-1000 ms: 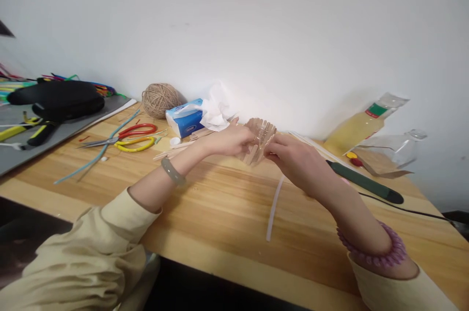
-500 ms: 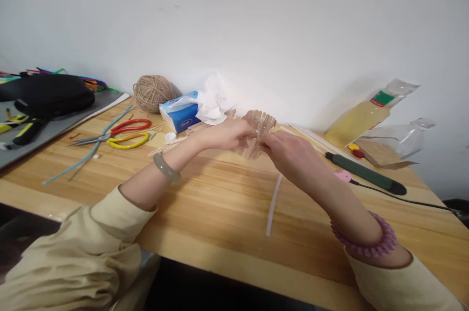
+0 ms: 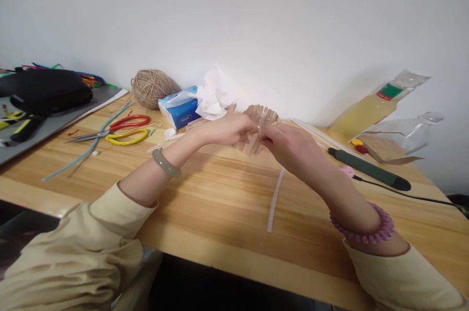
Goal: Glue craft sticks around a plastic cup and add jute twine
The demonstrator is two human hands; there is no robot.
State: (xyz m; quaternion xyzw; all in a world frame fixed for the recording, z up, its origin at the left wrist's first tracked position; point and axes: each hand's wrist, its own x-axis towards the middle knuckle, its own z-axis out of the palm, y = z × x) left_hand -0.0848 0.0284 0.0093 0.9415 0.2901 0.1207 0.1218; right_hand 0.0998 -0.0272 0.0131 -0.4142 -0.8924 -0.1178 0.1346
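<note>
Between my hands is a small round piece made of wooden craft sticks (image 3: 254, 142) set side by side, with rounded tips fanning out at the top and a clear, shiny part near its middle. My left hand (image 3: 232, 127) is closed at the left side of this piece, the thumb and fingertips partly hidden. At its right side my right hand (image 3: 287, 142) pinches with thumb and forefinger close to the shiny part; what exactly lies in that pinch is too small to make out. A translucent white strip (image 3: 276, 201) lies on the table below my right hand.
Red-and-yellow scissors (image 3: 126, 130), a light blue strip (image 3: 78, 159), a twine ball (image 3: 152, 88) and a tissue pack (image 3: 181, 108) are at left. On the right lie a dark green tool (image 3: 368, 169), a pink item with a cord (image 3: 347, 171), and tilted bottles (image 3: 361, 118) against the wall.
The view has shifted slightly. Both hands stay at the stick piece, with only a small shift of the right fingers.
</note>
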